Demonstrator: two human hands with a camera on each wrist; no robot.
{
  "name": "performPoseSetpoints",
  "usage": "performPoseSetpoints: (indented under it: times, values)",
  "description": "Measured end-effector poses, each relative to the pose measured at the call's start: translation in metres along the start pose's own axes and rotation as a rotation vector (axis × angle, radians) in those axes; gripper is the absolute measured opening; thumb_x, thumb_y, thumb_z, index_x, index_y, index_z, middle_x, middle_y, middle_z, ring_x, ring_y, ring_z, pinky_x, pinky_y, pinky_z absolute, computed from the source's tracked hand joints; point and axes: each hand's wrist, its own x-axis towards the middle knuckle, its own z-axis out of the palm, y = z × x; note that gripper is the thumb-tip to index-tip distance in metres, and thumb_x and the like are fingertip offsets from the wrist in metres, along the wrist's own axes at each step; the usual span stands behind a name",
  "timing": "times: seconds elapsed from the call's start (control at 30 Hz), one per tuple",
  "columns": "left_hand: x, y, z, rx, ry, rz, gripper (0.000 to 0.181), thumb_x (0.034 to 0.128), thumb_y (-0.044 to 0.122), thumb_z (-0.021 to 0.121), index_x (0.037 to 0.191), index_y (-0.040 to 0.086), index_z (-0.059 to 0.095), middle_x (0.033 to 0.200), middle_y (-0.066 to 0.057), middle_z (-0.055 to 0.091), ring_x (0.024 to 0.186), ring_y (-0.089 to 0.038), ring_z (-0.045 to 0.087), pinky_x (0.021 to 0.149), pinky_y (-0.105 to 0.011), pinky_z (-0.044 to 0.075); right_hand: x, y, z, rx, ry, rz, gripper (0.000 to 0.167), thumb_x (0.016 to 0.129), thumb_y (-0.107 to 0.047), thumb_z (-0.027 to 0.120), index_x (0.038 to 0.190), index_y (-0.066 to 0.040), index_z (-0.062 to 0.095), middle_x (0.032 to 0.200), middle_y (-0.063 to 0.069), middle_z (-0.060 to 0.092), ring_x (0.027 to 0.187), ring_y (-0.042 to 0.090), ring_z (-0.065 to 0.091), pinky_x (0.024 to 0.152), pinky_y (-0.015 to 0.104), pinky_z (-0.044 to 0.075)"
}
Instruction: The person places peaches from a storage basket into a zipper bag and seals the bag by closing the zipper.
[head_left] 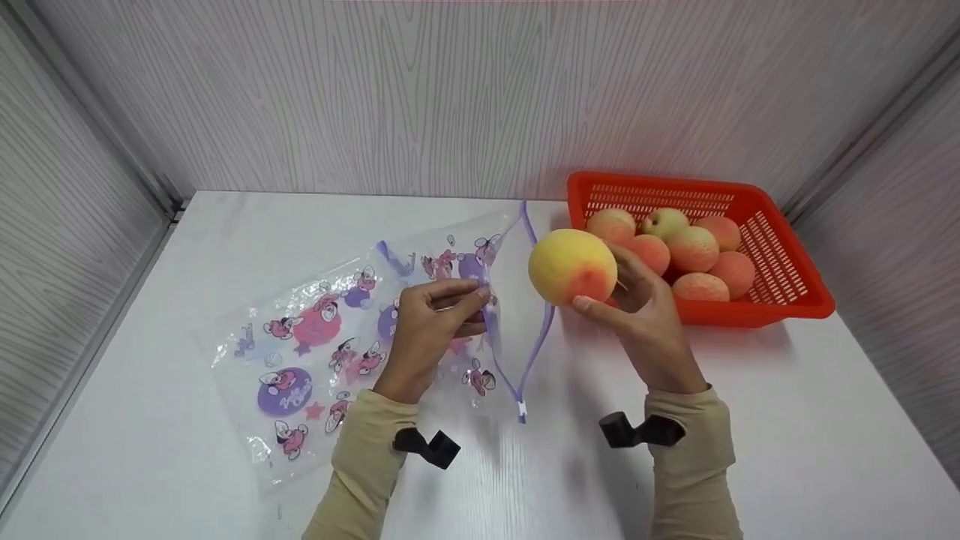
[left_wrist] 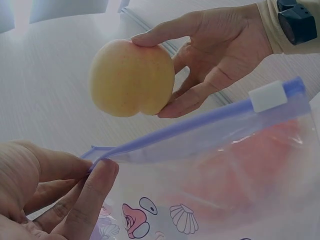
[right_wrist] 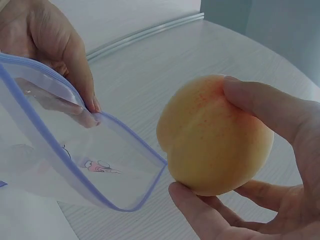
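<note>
A clear zip bag (head_left: 247, 360) printed with pink and purple cartoon figures lies across the left and middle of the table, its purple-edged mouth gaping toward the right. My left hand (head_left: 431, 330) pinches one edge of that mouth between thumb and fingers. Beside the opening, my right hand (head_left: 652, 326) holds a yellow peach (head_left: 570, 266) with a red blush, thumb on one side and fingers on the other. In the right wrist view the peach (right_wrist: 215, 135) is close to the bag's rim (right_wrist: 145, 192). A white slider (left_wrist: 267, 96) sits near one end of the zip.
A red plastic basket (head_left: 780, 259) with several peaches (head_left: 694, 249) stands at the back right, just beyond my right hand. White panels (head_left: 375, 97) wall the table (head_left: 480, 495) at the back and both sides.
</note>
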Motion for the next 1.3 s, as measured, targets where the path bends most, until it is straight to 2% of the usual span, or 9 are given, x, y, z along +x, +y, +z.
performPoseSetpoints:
  times: [0.17,0.33,0.63,0.9,1.03,1.13,1.3]
  values:
    - [-0.001,-0.001,0.001,0.015,0.009,0.005,0.018,0.0905,0.005,0.076,0.107,-0.004,0.075,0.098,-0.019,0.073,0.077,-0.026,0.074,0.076,-0.038,0.063,0.000,0.003,0.005,-0.010,-0.033,-0.029,0.063,0.084,0.001,0.076,0.142,-0.013,0.057,0.138,0.013,0.060,0.125,0.035,0.054,0.106,0.047,0.048]
    - [-0.001,-0.001,0.002,-0.007,0.008,0.009,0.019,0.0895,0.001,0.075,0.107,-0.007,0.074,0.099,-0.019,0.072,0.078,-0.025,0.074,0.076,-0.037,0.063,0.002,0.005,0.008,-0.094,-0.051,-0.064,0.066,0.082,-0.003,0.081,0.143,-0.013,0.058,0.136,0.012,0.061,0.123,0.034,0.055,0.107,0.050,0.041]
    - [-0.002,0.000,0.002,0.002,-0.001,0.014,0.020,0.0905,0.002,0.075,0.109,-0.007,0.073,0.100,-0.019,0.073,0.079,-0.024,0.074,0.076,-0.037,0.063,0.002,0.006,0.011,-0.162,-0.043,-0.063,0.068,0.079,-0.003,0.085,0.141,-0.015,0.060,0.134,0.007,0.063,0.120,0.031,0.057,0.106,0.049,0.044]
    - [-0.001,0.000,0.004,0.023,-0.014,0.008,0.023,0.0914,0.006,0.075,0.111,-0.006,0.073,0.101,-0.019,0.072,0.084,-0.026,0.074,0.078,-0.038,0.063,0.004,0.007,0.011,-0.233,-0.069,-0.073,0.071,0.077,-0.004,0.088,0.141,-0.015,0.061,0.132,0.006,0.063,0.117,0.029,0.058,0.104,0.040,0.051]
    - [0.000,0.000,0.005,0.013,-0.014,-0.003,0.022,0.0910,0.004,0.075,0.111,-0.006,0.073,0.101,-0.019,0.072,0.083,-0.026,0.074,0.077,-0.038,0.063,0.005,0.009,0.011,-0.275,-0.071,-0.085,0.071,0.076,-0.006,0.090,0.140,-0.017,0.061,0.130,0.003,0.063,0.115,0.027,0.060,0.103,0.042,0.052]
    - [0.000,0.000,0.005,0.002,-0.012,-0.009,0.021,0.0909,0.002,0.075,0.110,-0.006,0.073,0.102,-0.020,0.072,0.083,-0.026,0.074,0.077,-0.038,0.063,0.005,0.010,0.011,-0.305,-0.069,-0.088,0.072,0.075,-0.009,0.091,0.140,-0.014,0.061,0.129,0.002,0.064,0.113,0.025,0.061,0.102,0.045,0.052]
    - [-0.001,0.000,0.005,-0.003,-0.019,-0.004,0.020,0.0906,0.001,0.074,0.109,-0.007,0.073,0.102,-0.020,0.071,0.082,-0.025,0.074,0.076,-0.038,0.063,0.003,0.011,0.012,-0.338,-0.051,-0.099,0.071,0.073,-0.011,0.093,0.137,-0.011,0.063,0.124,0.002,0.067,0.111,0.023,0.063,0.100,0.040,0.054]
